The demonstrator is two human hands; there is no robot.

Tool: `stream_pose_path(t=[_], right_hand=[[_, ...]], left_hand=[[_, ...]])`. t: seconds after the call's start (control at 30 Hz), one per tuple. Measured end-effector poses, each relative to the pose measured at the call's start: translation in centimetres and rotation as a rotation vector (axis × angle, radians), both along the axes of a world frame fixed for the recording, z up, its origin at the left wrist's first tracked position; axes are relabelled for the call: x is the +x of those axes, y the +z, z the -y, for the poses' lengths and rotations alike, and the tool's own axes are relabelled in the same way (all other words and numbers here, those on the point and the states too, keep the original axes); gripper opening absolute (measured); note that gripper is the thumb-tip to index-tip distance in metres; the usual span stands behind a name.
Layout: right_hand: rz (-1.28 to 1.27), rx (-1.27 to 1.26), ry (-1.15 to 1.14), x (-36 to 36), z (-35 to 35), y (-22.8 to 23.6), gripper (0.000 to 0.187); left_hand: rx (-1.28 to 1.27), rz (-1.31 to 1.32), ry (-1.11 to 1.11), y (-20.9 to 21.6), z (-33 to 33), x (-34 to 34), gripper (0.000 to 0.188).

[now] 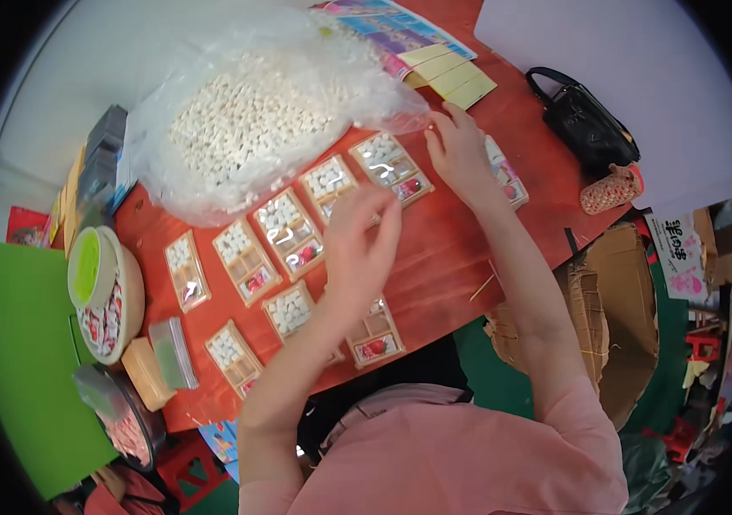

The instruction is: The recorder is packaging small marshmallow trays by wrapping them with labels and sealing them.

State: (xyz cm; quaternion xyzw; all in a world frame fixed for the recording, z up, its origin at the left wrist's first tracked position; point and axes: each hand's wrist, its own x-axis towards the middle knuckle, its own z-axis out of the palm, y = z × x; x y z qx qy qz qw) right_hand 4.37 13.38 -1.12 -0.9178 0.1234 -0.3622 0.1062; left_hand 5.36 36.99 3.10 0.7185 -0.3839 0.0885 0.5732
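Observation:
My left hand (364, 236), fingers curled together, hovers over the middle trays and partly hides one; what it holds, if anything, is hidden. My right hand (466, 159) is beside the bag's right end, thumb and forefinger close together on something too small to make out. Several small divided trays (289, 232) lie in two rough rows, with white pebble-like pieces in some compartments and red-and-white wrapped pieces in others. Just past my left hand is a tray with a shiny clear surface (392, 165). A large clear plastic bag (211, 202) spreads open behind them, full of white pieces (250, 116).
Printed sheets (460, 81) lie at the back. A black handbag (585, 124) and a jar of small beads (611, 190) stand at the right. At the left are a cream tub with a green bowl (91, 266) and a dark bin (130, 429). A cardboard box (623, 318) stands below the table's right edge.

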Motion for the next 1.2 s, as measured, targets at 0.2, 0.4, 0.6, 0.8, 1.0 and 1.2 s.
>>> stream_pose_path(t=[0.2, 0.4, 0.6, 0.8, 1.0, 1.2], right_hand=[[-0.134, -0.007, -0.157, 5.5, 3.2, 1.0, 0.025], [-0.441, -0.221, -0.322, 8.7, 7.0, 0.0, 0.019], [-0.415, -0.275, -0.079, 6.9, 4.8, -0.3, 0.013], [-0.202, -0.096, 0.277, 6.0, 4.7, 0.5, 0.026], [0.094, 0.281, 0.476, 12.0, 5.9, 4.0, 0.017], [-0.110, 0.026, 0.368, 14.0, 5.2, 5.0, 0.010]], left_hand=[[-0.070, -0.436, -0.110, 1.3, 12.6, 9.2, 0.019], [-0.143, -0.686, -0.028, -1.8, 20.4, 17.0, 0.020], [-0.202, -1.141, -0.105, -2.4, 21.5, 20.9, 0.017], [-0.243, -0.990, -0.119, -2.2, 19.0, 20.8, 0.010], [-0.336, -0.793, -0.100, -1.5, 17.3, 19.1, 0.010], [-0.278, -0.724, -0.073, -1.2, 16.3, 19.2, 0.011]])
